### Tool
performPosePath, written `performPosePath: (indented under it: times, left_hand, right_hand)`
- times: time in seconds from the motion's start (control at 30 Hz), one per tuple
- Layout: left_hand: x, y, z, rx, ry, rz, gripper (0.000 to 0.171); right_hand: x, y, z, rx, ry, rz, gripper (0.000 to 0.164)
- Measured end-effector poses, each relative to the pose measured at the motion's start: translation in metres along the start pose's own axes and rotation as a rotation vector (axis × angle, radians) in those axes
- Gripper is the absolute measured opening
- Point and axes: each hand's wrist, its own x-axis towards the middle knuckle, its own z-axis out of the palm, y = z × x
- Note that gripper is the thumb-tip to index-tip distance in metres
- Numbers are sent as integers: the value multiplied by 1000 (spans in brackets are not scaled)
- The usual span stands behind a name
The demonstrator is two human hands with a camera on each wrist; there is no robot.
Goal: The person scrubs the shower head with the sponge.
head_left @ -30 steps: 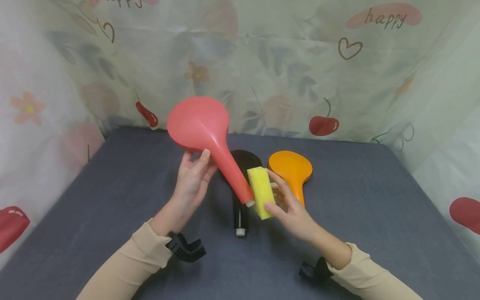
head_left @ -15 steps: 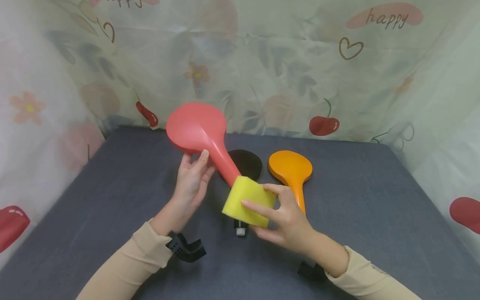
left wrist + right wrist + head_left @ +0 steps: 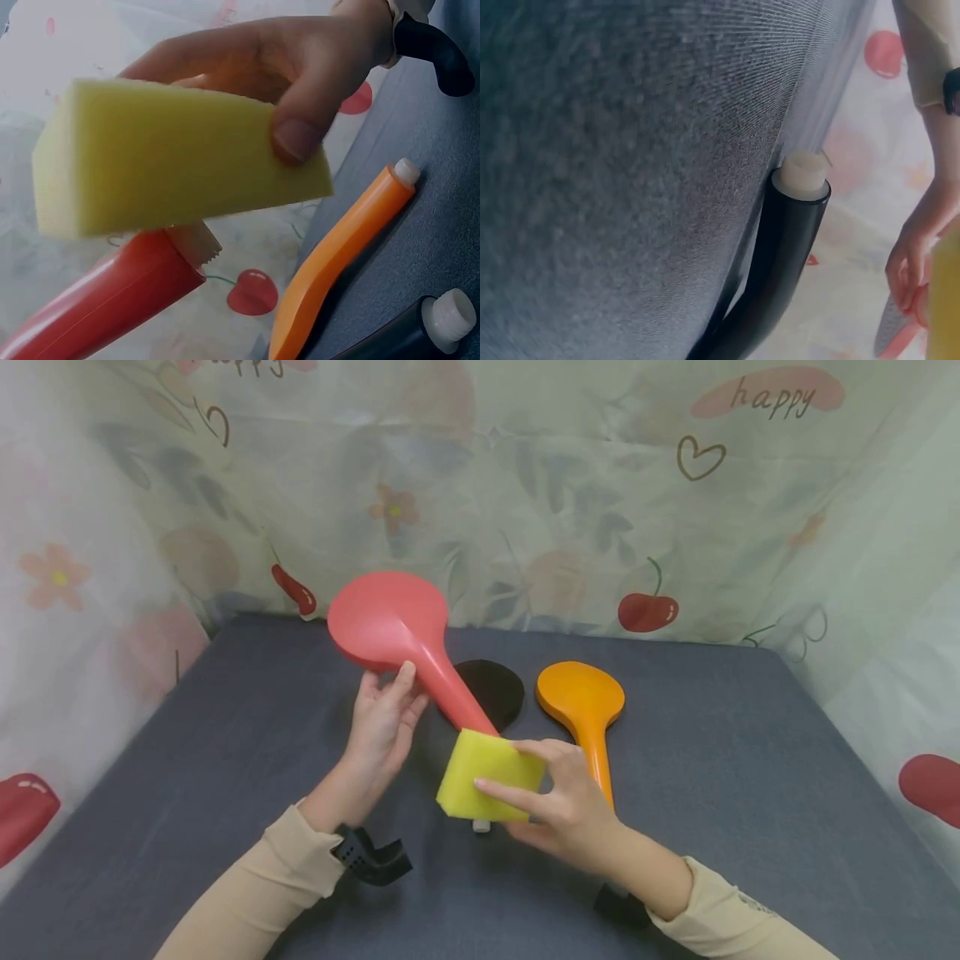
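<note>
My left hand (image 3: 382, 718) grips a red shower head (image 3: 390, 618) near its neck and holds it above the table, its handle slanting down to the right. My right hand (image 3: 581, 810) pinches a yellow sponge (image 3: 483, 760) at the lower end of that handle. In the left wrist view the sponge (image 3: 165, 157) lies over the red handle (image 3: 112, 300) close to its white threaded end. The grey spray face (image 3: 889, 330) of the red shower head peeks out in the right wrist view, below my left hand (image 3: 922, 255).
A black shower head (image 3: 495, 693) lies on the dark cloth-covered table (image 3: 712, 777), partly hidden behind the sponge and red handle. To its right lies an orange shower head (image 3: 577, 693), its handle end behind my right hand. A patterned curtain (image 3: 487, 485) encloses the back and sides.
My right hand has turned the sponge from edge-on to broad side facing the head camera, bringing it left and down over the handle end. The red shower head has sunk slightly.
</note>
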Motion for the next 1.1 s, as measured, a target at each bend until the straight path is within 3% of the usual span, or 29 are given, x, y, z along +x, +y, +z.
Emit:
performPosePath:
  times: [0.2, 0.4, 0.7, 0.9, 1.1]
  left_hand:
    - [0, 1, 0, -4, -15, -4, 29]
    - [-1, 1, -1, -36, -44, -7, 29]
    - [-7, 4, 1, -84, -120, 21, 30]
    - [-8, 6, 3, -158, -194, 62, 29]
    - [-9, 9, 3, -175, -252, 71, 30]
  right_hand:
    - [-5, 5, -1, 200, -15, 280, 43]
    - [-5, 8, -2, 464, -112, 571, 59]
    - [-3, 13, -2, 1012, -221, 913, 48]
    - [1, 12, -1, 1293, -258, 1017, 51]
    - [-3, 13, 2, 1648, -295, 976, 40]
